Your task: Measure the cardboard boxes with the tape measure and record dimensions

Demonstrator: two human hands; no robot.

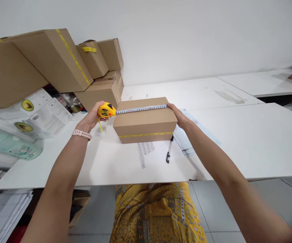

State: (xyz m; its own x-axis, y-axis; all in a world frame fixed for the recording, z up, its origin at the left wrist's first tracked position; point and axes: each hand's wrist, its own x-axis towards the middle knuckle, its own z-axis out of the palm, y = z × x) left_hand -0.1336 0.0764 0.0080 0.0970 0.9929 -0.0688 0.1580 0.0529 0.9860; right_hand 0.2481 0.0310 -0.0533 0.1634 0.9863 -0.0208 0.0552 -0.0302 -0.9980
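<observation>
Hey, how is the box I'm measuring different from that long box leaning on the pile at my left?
The measured box lies flat on the white table; the long box leans tilted on other cartons. The measured box has a tape measure stretched across its top between the left hand and right hand; the long box is untouched. Both are brown cardboard with yellow tape.

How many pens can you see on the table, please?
1. The pen lies on the table at the front right corner of the cardboard box. Others may be hidden behind the stacked boxes.
</observation>
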